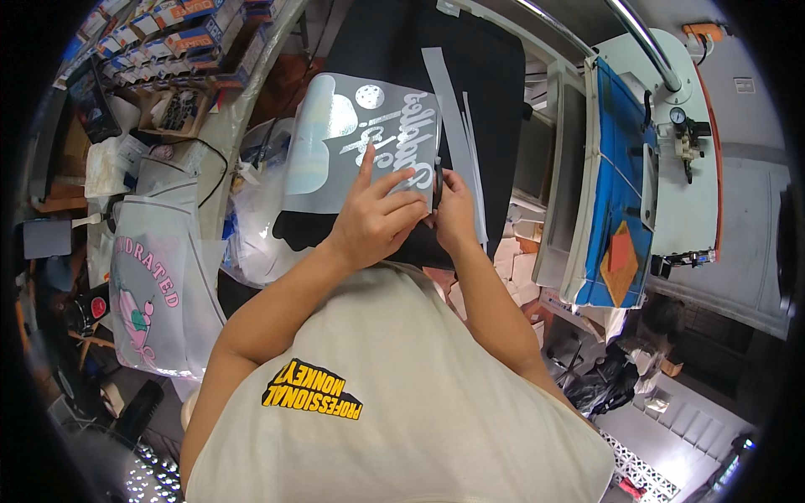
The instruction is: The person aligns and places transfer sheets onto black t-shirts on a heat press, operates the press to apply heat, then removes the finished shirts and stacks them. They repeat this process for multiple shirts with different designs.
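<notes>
A translucent film sheet [334, 178] with white lettering, a ball shape and a shiny paddle shape lies over the black work surface [377, 38]. My left hand [379, 214] rests on its near part, fingers spread across the lettering. By the sheet's right edge, my right hand [454, 211] is closed around scissors [438, 182]. Their dark blades point away from me along that edge; the handles are mostly hidden in the hand. Just right of the sheet lie long narrow film strips [453, 109], some reaching past my right hand.
To the right stands a press-like machine with a blue bed [604, 184], metal bars and a pressure gauge [677, 115]. At left, a printed film sheet [151, 293] hangs near a cluttered table with boxes [197, 42]. Clear plastic [260, 243] bunches beside the black surface.
</notes>
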Tool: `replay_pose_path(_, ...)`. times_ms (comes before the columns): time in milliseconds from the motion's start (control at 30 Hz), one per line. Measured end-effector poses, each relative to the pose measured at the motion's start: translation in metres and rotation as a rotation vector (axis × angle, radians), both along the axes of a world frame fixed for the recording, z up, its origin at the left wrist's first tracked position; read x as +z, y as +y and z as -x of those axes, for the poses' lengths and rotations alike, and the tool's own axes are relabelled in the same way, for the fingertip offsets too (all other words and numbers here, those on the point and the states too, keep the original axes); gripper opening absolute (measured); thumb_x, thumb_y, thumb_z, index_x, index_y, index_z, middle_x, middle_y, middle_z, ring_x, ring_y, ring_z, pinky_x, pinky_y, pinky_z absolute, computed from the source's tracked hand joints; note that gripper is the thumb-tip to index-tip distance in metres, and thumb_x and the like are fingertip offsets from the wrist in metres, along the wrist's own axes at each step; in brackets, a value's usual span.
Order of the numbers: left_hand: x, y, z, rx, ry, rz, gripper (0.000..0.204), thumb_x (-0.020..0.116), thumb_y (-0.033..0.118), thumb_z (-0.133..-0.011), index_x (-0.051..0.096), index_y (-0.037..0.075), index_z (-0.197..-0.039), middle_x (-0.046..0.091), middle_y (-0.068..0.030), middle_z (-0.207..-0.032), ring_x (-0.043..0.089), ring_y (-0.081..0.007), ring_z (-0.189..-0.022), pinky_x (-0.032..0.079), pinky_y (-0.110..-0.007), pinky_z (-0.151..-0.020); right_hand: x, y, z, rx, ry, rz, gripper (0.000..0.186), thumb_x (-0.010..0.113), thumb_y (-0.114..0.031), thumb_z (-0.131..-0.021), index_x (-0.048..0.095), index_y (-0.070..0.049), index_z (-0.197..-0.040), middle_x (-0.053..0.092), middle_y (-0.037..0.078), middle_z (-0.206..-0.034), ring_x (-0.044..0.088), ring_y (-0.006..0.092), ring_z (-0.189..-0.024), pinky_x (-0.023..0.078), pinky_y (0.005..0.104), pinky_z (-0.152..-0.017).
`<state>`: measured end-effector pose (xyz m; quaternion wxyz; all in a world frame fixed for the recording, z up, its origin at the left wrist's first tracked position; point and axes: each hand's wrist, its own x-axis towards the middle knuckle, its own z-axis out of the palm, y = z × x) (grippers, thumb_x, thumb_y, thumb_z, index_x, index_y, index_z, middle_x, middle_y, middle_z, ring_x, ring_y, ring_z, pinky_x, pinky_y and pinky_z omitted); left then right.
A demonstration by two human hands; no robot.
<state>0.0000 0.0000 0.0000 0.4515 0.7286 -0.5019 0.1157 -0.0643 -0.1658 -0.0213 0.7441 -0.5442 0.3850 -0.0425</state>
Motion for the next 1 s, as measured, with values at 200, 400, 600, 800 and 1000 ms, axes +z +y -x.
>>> replay_pose_path(200, 0.005, 0.005, 0.010, -0.003, 0.018, 0.020, 0.015, 0.078, 0.006, -0.077, 0.072, 0.012, -0.090, 0.073, 0.0024, -0.096, 0.066, -0.0247, -0.116, 0.018, -0.071, -0.121, -0.010, -0.005, -0.007, 0.000, -0.005, 0.072, 0.022, 0.057, -0.017, -0.101, 0.059, -0.001, -0.117, 0.062, 0.003, -0.077, 0.052, 0.0089, -0.048, 0.035, 0.0255, -0.037)
replay_pose_path(400, -0.008, 0.020, 0.005, 0.050, 0.153, -0.345, 0.040, 0.071, 0.030, -0.091, 0.065, 0.011, -0.125, 0.063, -0.0061, -0.133, 0.045, -0.0331, -0.141, 0.012, -0.069, -0.121, -0.004, -0.020, -0.024, 0.061, 0.011, 0.074, 0.027, 0.062, -0.023, -0.102, 0.058, -0.003, -0.119, 0.063, 0.003, -0.085, 0.058, 0.0097, -0.057, 0.039, 0.0257, -0.040)
replay_pose_path(600, -0.059, 0.008, -0.070, 0.435, 0.019, -0.717, 0.082, 0.046, 0.066, -0.098, 0.039, 0.009, -0.157, 0.031, -0.0129, -0.166, 0.018, -0.0413, -0.155, 0.007, -0.069, -0.121, 0.020, -0.012, 0.029, 0.141, 0.040, 0.037, 0.030, 0.064, -0.022, -0.102, 0.057, -0.004, -0.126, 0.061, 0.005, -0.082, 0.060, 0.0126, -0.058, 0.041, 0.0257, -0.042)
replay_pose_path(800, -0.067, -0.065, -0.160, 0.382, -0.069, -0.713, 0.075, 0.046, 0.061, -0.100, 0.041, 0.010, -0.155, 0.032, -0.0105, -0.166, 0.018, -0.0405, -0.155, 0.007, -0.068, -0.121, 0.030, -0.006, 0.107, 0.132, 0.077, 0.019, 0.040, 0.066, -0.016, -0.100, 0.054, -0.001, -0.135, 0.062, 0.002, -0.083, 0.062, 0.0100, -0.063, 0.042, 0.0243, -0.043)
replay_pose_path(1000, -0.057, -0.110, -0.157, 0.230, -0.275, -0.555, 0.071, 0.056, 0.054, -0.096, 0.047, 0.009, -0.150, 0.039, -0.0121, -0.161, 0.027, -0.0412, -0.151, 0.009, -0.068, -0.120, 0.048, -0.009, 0.157, 0.063, 0.146, 0.107, 0.043, 0.067, -0.013, -0.099, 0.052, 0.000, -0.137, 0.062, 0.001, -0.085, 0.062, 0.0076, -0.065, 0.043, 0.0220, -0.046)
